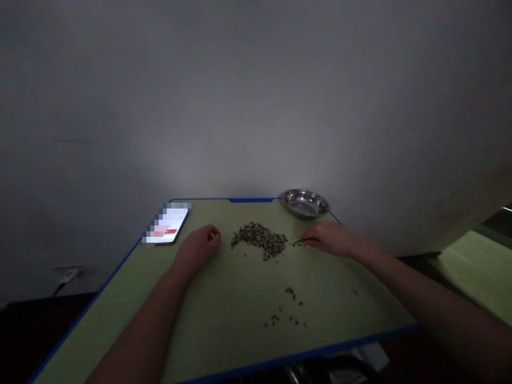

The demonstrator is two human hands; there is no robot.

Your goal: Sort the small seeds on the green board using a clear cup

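Observation:
A pile of small dark, seed-like grains (260,240) lies on the middle of the pale green table (224,320). To its left my left hand (200,244) rests on the tabletop with the fingers curled closed; whatever is in them, if anything, is hidden. On the pile's right side my right hand (326,238) pinches a thin, dark, curved piece (298,241), its tip pointing toward the grains. A few loose grains (290,292) are scattered nearer the front edge.
A shiny metal bowl (306,204) stands at the back right corner. A lit phone (167,224) lies at the back left. One thin dark sliver (355,292) is on the right side. A grey wall (256,106) rises behind the blue-edged table.

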